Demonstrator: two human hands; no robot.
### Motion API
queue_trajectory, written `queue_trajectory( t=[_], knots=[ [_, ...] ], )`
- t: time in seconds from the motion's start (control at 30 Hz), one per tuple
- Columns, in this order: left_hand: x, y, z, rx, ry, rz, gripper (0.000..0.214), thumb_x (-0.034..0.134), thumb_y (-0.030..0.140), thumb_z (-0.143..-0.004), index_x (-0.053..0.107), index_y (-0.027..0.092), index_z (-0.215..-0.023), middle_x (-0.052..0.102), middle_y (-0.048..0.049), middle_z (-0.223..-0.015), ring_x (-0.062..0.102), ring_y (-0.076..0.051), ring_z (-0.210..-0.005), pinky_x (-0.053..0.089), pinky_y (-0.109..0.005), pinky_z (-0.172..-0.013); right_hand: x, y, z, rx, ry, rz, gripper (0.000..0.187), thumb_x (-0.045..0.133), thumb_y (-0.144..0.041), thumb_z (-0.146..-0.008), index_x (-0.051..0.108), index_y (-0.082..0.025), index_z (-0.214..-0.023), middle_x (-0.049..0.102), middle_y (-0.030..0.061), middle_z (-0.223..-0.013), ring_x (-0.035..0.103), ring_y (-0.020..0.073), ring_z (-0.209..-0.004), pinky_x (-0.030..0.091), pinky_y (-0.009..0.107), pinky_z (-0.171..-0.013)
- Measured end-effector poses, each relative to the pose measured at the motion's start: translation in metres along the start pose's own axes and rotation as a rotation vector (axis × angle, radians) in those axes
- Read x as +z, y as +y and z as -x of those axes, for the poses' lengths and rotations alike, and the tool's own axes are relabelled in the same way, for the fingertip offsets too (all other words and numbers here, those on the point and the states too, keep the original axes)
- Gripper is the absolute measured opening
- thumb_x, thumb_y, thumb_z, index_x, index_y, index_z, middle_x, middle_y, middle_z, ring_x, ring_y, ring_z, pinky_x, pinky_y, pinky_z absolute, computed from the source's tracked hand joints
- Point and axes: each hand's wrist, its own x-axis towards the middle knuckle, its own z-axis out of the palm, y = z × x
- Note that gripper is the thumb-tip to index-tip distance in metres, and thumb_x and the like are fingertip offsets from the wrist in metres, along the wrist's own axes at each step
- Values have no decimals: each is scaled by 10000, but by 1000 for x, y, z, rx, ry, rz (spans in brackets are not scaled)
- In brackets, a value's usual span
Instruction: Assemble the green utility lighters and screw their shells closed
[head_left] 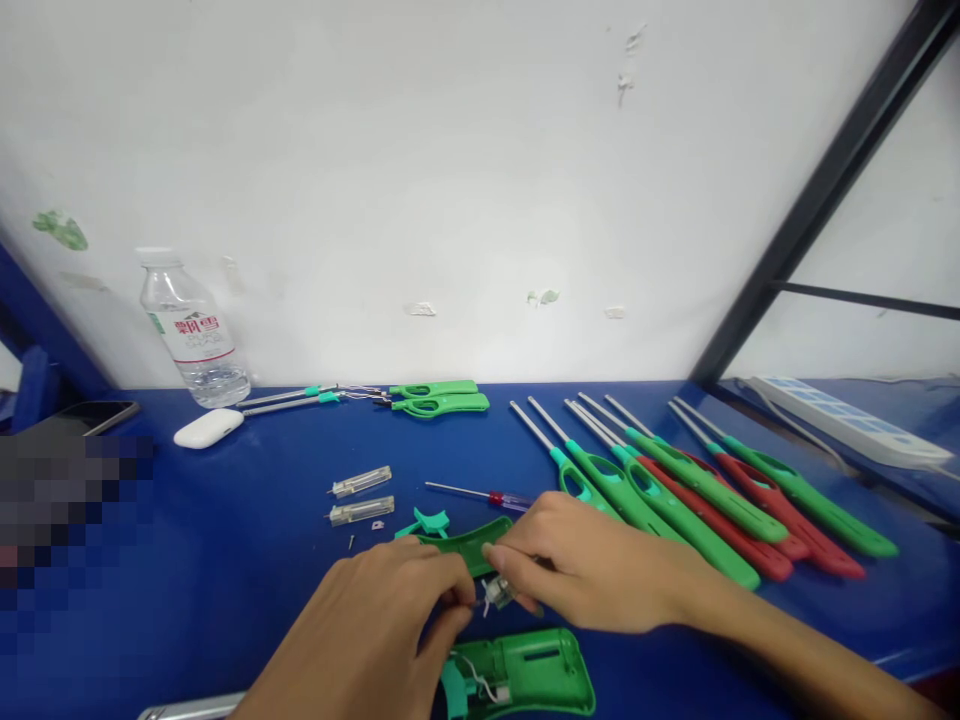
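Note:
My right hand (577,560) is closed on a clear plastic fuel tank (495,592) with a small white fitting at its end. Fingers of my left hand (405,600) pinch close to that end; what they hold is too small to make out. Just below lies an opened green lighter shell half (551,672), with a teal trigger (453,690) and a white wire inside. Another green shell half (476,545) rests behind the fingers, partly covered. A loose teal trigger (429,523) sits beyond my left hand. The metal lighter tube (196,707) shows left of my wrist.
Two clear fuel tanks (361,497), a screw (352,542) and a screwdriver (480,495) lie behind my hands. Several green and red lighters (675,490) fill the right. Parted lighters (439,402), a white case (208,428) and a bottle (191,335) stand along the wall.

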Motion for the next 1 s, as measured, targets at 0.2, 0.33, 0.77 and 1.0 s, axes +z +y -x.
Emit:
queue_trajectory(
  t=[0.2,0.33,0.77,1.0],
  knots=[
    [3,-1,0,36,23,-1,265,546,185,-1060,768,285,-954,815,20,-1037,769,-248,-1010,520,-357,-879,-1,-1,0,-3,-6,4,467,471,-189,-1107,610,-201,-661,612,-34,-628,552,126,-585,416,278,-721],
    [4,-2,1,66,64,-25,275,527,154,-1040,734,267,-900,810,18,-1012,766,-229,-951,512,-331,-810,-1,-2,0,-3,-8,20,441,480,-175,-1087,554,-207,-653,591,-43,-617,517,119,-573,388,273,-702],
    [17,-10,0,160,176,-110,306,405,163,-1037,643,271,-877,777,15,-932,742,-219,-834,450,-333,-693,-1,-2,1,3,-20,56,393,520,-159,-1077,488,-213,-689,609,-51,-660,512,112,-597,371,267,-684],
    [15,-8,-2,93,128,-87,320,404,192,-1035,676,265,-883,785,-13,-957,752,-255,-889,479,-367,-751,2,0,0,-1,-19,82,371,519,-168,-1086,571,-208,-721,681,-44,-700,551,115,-602,387,264,-693]
  ],
)
